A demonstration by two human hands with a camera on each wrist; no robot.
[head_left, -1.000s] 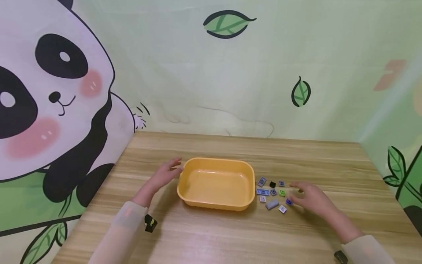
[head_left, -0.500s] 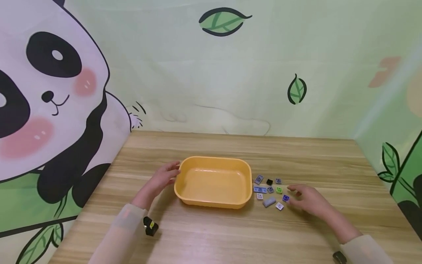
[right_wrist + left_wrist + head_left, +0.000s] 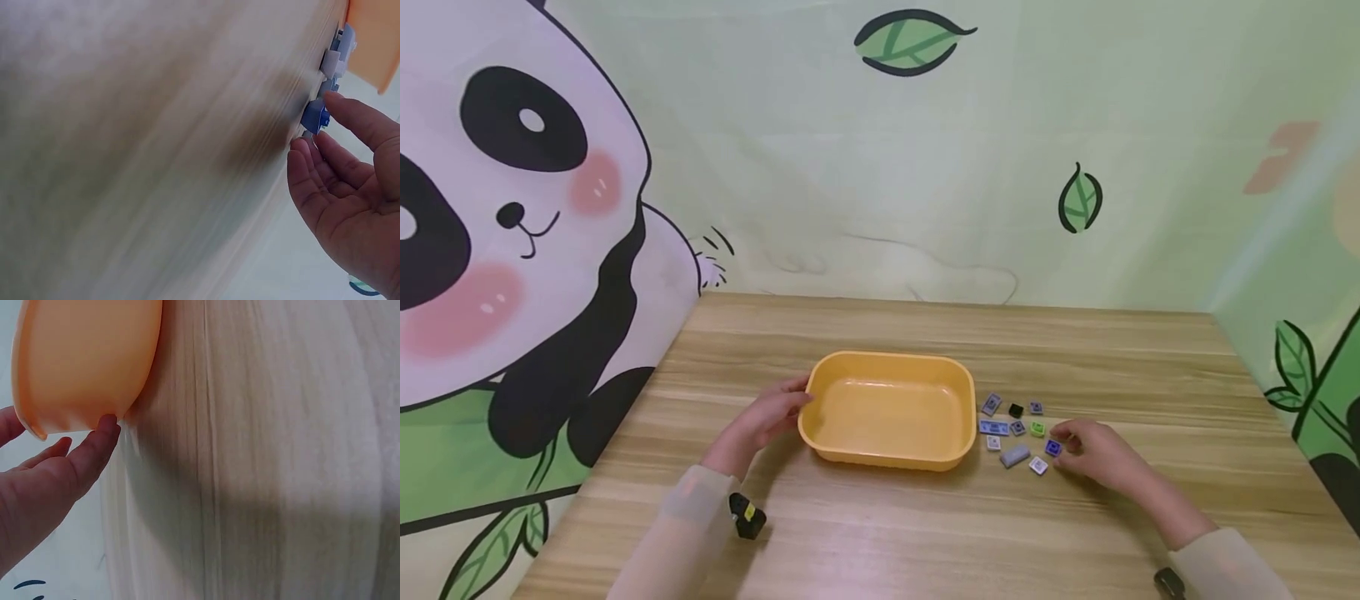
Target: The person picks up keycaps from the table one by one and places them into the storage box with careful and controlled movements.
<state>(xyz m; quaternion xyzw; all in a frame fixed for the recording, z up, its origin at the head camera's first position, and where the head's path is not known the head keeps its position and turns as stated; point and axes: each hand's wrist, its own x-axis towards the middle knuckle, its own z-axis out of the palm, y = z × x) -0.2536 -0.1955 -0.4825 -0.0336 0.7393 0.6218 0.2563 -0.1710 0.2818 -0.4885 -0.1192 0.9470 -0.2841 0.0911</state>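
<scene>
An orange-yellow plastic bin stands on the wooden table. At its left end my left hand grips the wall, one digit over the rim and the other fingertips against the outside. To the right of the bin lies a loose group of small toy bricks. My right hand is at the group's right side, with a blue brick pinched between thumb and fingertips; in the right wrist view that blue brick is still down at the tabletop.
Near the right hand lie a lime green brick, a white brick and a grey-lilac rounded brick. Closer to the bin are a long light blue brick and a black brick. Behind the table hangs a panda-printed backdrop.
My left hand has come down from beside the bin onto its left rim. The right thumb and fingers have drawn together around the blue brick. The view has shifted slightly.
</scene>
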